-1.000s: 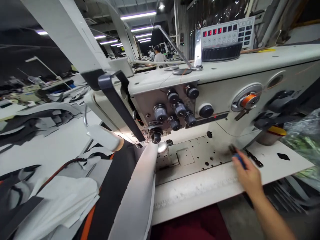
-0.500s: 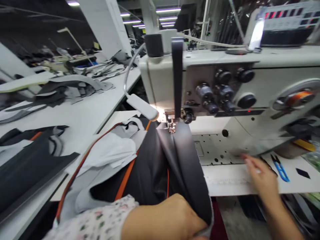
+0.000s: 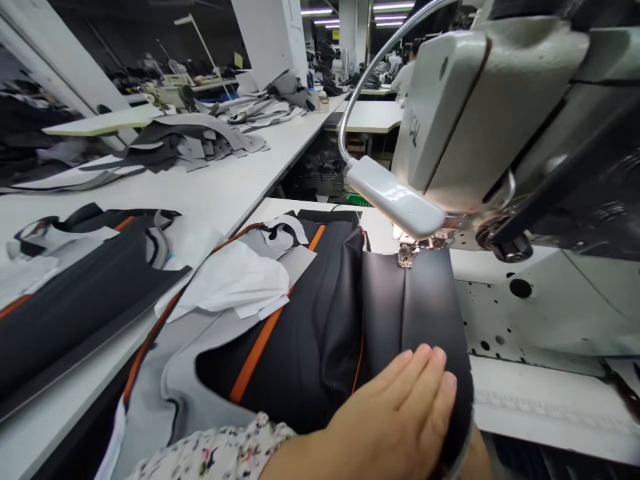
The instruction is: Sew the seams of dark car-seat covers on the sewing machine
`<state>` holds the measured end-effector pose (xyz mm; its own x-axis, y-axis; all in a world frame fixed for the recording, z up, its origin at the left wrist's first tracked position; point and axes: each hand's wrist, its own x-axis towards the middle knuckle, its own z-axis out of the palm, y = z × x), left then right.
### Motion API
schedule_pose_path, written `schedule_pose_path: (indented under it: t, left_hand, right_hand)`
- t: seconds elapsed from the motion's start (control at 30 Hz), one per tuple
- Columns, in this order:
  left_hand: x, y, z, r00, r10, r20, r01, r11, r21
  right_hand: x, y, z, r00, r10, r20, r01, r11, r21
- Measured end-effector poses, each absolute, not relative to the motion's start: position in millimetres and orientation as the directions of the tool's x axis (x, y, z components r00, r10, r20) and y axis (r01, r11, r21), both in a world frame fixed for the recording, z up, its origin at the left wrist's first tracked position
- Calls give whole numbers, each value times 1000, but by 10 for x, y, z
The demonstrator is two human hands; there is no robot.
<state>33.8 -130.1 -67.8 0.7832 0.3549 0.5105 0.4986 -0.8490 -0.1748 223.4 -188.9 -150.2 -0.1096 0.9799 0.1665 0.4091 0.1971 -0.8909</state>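
Observation:
My left hand point(image 3: 400, 413) lies flat on a black leather-like panel point(image 3: 425, 307), fingers together and stretched toward the sewing machine point(image 3: 450, 107). A seam line runs up the panel to the presser foot point(image 3: 406, 257), which sits on its far end. Beside the panel's right edge, low in the view, a bit of my right hand point(image 3: 479, 457) shows; its fingers are hidden by the material. Left of the seam, the same piece bunches into folds with orange strips point(image 3: 260, 340) and grey backing point(image 3: 195, 380). A white lamp point(image 3: 395, 197) lights the presser foot.
Another black and orange piece point(image 3: 95, 287) lies on the white table point(image 3: 225, 180) to the left. Grey and black cut pieces point(image 3: 185, 137) are heaped farther back. A ruler scale point(image 3: 540, 407) runs along the machine bed's front edge.
My left hand has gone from gripping the panel's near edge to lying flat on it. My right hand has left the machine bed for the panel's edge. The view has swung right and closer.

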Motion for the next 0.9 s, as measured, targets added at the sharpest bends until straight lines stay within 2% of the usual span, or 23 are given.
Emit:
schedule_pose_path:
  t: [0.13,0.2,0.4,0.53,0.7,0.83,0.9]
  left_hand:
    - [444,-1278,-764,745,304,593,500,-843,-196]
    - [481,-1251,-791,725,313,614,516,-837,-183]
    - [547,-1138,-748,731,339,592,532,-827,-183]
    - [568,-1042,-703,739,341,582,521,-836,-173]
    - [579,-933,-662,725,347,594,535,-827,-170]
    - [609,-833,-653,725,350,593,552,-811,-195]
    - [633,-769,-656,724,356,591,560,-804,-202]
  right_hand:
    - [2054,-1940,-1276,194,955,226,487,107,-867]
    - [2009,-1878,-1197,275,935,223,497,60,-866]
    - [2266,-1584,-1281,304,934,190,417,49,-907]
    - [2455,-1465,-1388,248,956,159,372,57,-926]
    - [2399,-1321,-1241,167,986,2,253,-41,-967]
    - [2246,-1174,-1037,237,961,-141,84,-165,-983]
    - [2174,-1095,-971,326,927,-188,-7,-197,-980]
